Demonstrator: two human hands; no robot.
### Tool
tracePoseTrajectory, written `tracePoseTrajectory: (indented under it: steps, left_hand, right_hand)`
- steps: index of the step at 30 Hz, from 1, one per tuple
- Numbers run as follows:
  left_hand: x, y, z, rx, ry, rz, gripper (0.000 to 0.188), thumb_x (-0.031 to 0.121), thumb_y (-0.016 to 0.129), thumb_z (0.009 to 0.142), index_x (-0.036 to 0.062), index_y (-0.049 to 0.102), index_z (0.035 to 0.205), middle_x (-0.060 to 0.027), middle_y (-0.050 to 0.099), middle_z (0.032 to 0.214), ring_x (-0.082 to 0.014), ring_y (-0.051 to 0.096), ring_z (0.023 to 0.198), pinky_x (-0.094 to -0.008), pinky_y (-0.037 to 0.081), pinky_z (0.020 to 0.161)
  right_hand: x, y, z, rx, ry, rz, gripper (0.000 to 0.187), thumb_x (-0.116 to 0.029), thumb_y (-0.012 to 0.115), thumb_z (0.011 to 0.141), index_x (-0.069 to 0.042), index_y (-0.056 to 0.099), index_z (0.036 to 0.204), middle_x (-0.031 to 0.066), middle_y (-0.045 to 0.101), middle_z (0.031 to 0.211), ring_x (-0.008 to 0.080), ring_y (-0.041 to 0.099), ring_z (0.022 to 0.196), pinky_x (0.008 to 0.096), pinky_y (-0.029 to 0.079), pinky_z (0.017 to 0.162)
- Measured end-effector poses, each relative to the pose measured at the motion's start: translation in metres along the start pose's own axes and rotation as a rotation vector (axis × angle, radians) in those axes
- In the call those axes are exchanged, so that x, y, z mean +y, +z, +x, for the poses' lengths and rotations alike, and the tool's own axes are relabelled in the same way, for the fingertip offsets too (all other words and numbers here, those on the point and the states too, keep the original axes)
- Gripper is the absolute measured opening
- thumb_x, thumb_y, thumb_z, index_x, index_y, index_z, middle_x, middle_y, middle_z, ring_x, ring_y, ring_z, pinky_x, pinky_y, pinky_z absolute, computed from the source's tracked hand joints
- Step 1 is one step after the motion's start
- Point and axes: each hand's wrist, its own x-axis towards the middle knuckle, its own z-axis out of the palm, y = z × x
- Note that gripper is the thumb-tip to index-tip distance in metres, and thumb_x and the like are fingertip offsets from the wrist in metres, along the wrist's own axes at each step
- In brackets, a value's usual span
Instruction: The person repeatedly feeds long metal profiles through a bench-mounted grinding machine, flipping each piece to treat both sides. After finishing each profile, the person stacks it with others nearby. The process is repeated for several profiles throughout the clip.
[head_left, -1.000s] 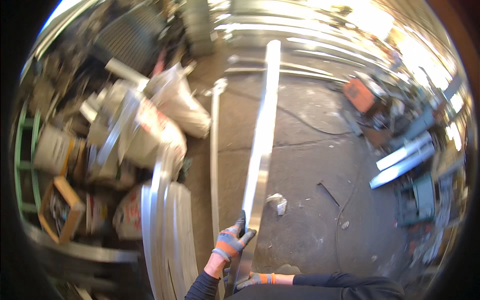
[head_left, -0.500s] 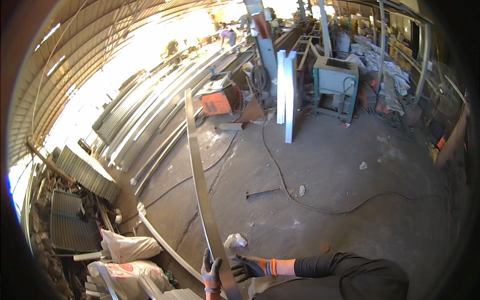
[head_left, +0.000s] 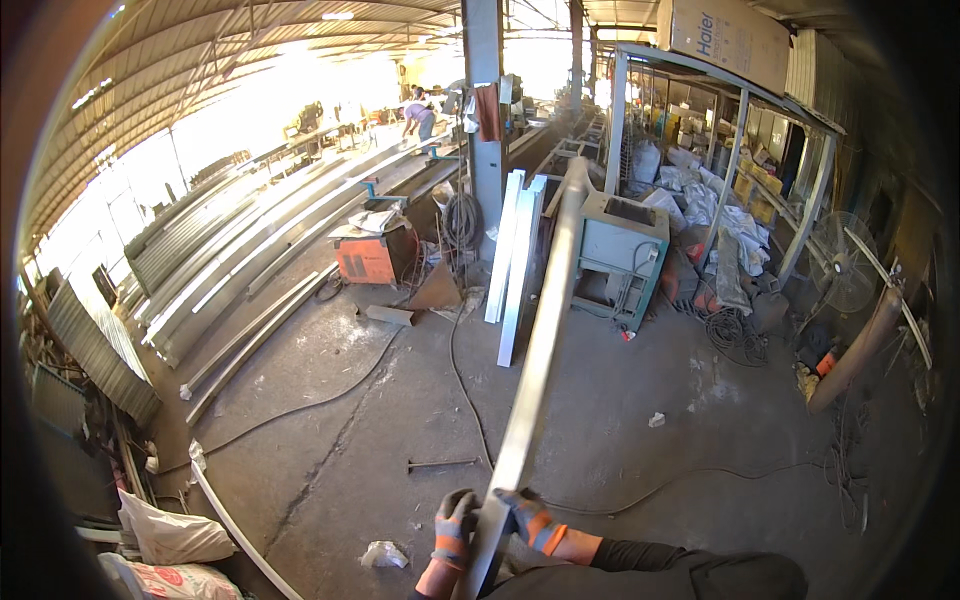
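A long metal tube (head_left: pixel 532 395) slants up and away from the lower middle, its far end in front of a blue-grey machine (head_left: pixel 618 255). My left hand (head_left: pixel 456 527), in a grey and orange work glove, grips the tube's left side near its close end. On the opposite side, my right hand (head_left: pixel 533 522), gloved alike, is closed against the tube, with part of its fingers hidden behind it. Two bright metal profiles (head_left: pixel 519 268) stand upright near a pillar (head_left: pixel 486 160), left of the tube's far part.
An orange box-shaped machine (head_left: pixel 367 259) stands left of the pillar. A cable (head_left: pixel 462 380) and a short metal bar (head_left: pixel 440 464) lie on the floor. White sacks (head_left: pixel 175 532) and a curved strip (head_left: pixel 238 520) are at lower left. A fan (head_left: pixel 848 262) stands right; a person (head_left: pixel 420 122) bends far off.
The tube's far end has swung from left to right, now passing the upright profiles. Both hands have moved right with it, and the right hand has closed on it. My view has tilted up.
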Motion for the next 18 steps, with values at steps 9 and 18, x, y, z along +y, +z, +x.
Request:
tracePoseTrajectory:
  steps: [9,18]
  left_hand:
    - [-0.072,0.060,0.127,-0.427,-0.202,0.227,0.039,0.035,0.065,0.118,0.0040,0.077,0.139,-0.0262,0.078,0.136,-0.0342,0.077,0.125,-0.0462,0.062,0.102]
    - [-0.039,0.278,0.344,-0.347,-0.637,0.535,0.040,0.037,0.065,0.118,0.0043,0.078,0.136,-0.0260,0.079,0.130,-0.0351,0.078,0.119,-0.0472,0.061,0.099]
  right_hand:
    - [-0.255,-0.145,0.226,0.350,-0.492,0.035,0.047,-0.036,0.096,0.094,-0.002,0.077,0.122,0.0037,0.075,0.100,0.0168,0.070,0.087,0.0395,0.059,0.076]
    - [-0.563,-0.356,0.456,0.487,-0.664,-0.057,0.047,-0.029,0.093,0.096,0.004,0.077,0.125,0.0104,0.081,0.112,0.0215,0.076,0.103,0.0391,0.062,0.092]
